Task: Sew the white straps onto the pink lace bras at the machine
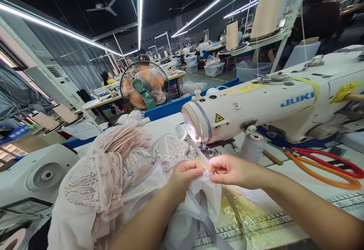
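Note:
My left hand (186, 174) and my right hand (224, 170) meet in front of the sewing machine (244, 106). Both are closed, pinching the edge of a sheer white fabric piece (209, 189) between thumbs and fingers. Grey elastic strips (203, 216) hang below the hands. A pale strip runs from near the fingers up toward the lit needle area, where the needle itself is hard to make out. Left of my hands, a heap of white and pale pink lace bras (113, 166) spreads over the table, partly behind my left forearm.
Right of my hands stand a thread cone (252, 147) and scissors with red and orange handles (327, 166). A printed ruler strip (273, 223) runs along the table's front. Beyond are a fan (144, 85), another machine (42, 178) at left, and people at other tables.

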Demonstrator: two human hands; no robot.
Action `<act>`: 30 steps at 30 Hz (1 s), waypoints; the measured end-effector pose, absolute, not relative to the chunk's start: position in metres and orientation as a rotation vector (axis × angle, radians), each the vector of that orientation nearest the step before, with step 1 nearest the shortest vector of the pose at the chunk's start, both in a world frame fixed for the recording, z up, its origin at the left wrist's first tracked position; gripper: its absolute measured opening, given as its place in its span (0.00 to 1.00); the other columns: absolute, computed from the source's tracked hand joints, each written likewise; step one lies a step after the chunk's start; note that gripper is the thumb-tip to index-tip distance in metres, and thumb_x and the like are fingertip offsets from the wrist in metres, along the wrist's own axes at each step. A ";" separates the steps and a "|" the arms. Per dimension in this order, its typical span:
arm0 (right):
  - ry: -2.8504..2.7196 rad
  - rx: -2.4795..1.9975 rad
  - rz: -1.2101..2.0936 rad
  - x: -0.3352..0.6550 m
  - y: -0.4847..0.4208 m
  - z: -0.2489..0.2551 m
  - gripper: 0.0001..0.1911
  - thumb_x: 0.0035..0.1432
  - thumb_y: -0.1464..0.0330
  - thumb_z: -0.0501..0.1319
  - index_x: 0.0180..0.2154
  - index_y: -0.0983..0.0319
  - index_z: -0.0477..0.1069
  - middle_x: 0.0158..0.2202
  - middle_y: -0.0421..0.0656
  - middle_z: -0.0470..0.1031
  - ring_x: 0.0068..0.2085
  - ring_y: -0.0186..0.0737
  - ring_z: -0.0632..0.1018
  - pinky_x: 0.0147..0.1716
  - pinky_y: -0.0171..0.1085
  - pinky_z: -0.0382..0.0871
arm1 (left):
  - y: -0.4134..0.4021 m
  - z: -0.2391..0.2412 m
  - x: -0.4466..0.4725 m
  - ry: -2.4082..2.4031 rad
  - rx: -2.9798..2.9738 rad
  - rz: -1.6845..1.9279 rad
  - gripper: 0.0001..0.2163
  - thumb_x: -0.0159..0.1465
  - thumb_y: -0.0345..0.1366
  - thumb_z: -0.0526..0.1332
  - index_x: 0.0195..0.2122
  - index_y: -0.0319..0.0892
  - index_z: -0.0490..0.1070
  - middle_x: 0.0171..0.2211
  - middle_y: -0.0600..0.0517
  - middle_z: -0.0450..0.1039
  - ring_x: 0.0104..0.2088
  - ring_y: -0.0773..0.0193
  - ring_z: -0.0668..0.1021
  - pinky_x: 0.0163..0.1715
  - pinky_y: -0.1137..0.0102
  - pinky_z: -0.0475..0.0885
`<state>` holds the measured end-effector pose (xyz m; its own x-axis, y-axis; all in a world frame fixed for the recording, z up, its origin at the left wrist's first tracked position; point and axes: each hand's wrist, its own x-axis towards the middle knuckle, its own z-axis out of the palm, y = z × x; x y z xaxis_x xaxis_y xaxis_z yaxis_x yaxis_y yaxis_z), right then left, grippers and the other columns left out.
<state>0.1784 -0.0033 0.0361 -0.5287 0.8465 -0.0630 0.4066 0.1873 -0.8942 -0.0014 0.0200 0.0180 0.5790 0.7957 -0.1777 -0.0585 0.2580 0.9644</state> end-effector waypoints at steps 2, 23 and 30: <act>-2.024 -1.101 1.366 0.183 0.004 0.031 0.09 0.49 0.65 0.58 0.24 0.63 0.62 0.18 0.32 0.50 0.21 0.27 0.53 0.19 0.30 0.44 | 0.023 0.016 -0.001 0.766 1.205 0.669 0.13 0.46 0.41 0.64 0.20 0.37 0.64 0.16 0.57 0.58 0.18 0.74 0.58 0.19 0.75 0.48; -1.817 -1.129 1.548 0.193 0.013 0.001 0.07 0.47 0.72 0.56 0.22 0.62 0.57 0.17 0.31 0.48 0.20 0.27 0.51 0.18 0.31 0.42 | 0.025 0.010 0.006 0.889 1.238 0.592 0.18 0.45 0.48 0.65 0.21 0.36 0.65 0.17 0.57 0.58 0.19 0.74 0.58 0.20 0.75 0.48; -1.801 -1.138 1.561 0.192 0.014 0.000 0.07 0.46 0.71 0.57 0.23 0.62 0.57 0.17 0.31 0.48 0.20 0.26 0.51 0.18 0.30 0.42 | 0.025 0.009 0.006 0.900 1.205 0.579 0.17 0.42 0.44 0.67 0.22 0.36 0.66 0.18 0.56 0.62 0.19 0.74 0.60 0.21 0.75 0.50</act>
